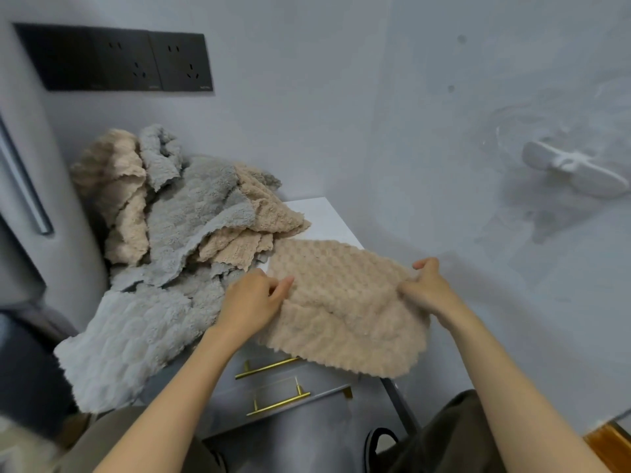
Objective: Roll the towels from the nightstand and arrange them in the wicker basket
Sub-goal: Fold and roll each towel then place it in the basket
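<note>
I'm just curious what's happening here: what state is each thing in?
beige towel: spread out unrolled, front edge hanging off the nightstand
left hand: pinches its left edge
right hand: grips its right edge
towel pile: crumpled, unrolled
drawers: appear shut
wall sockets: nothing plugged in

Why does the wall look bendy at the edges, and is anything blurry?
In the head view the wide lens bends the edges, so the black wall socket panel tilts; the light is soft and even, with a faint shadow under the beige bumpy fleece towel; the white plastic wall hook and the corners look smeared; the gold metal drawer handles show only a slight shine.
</note>
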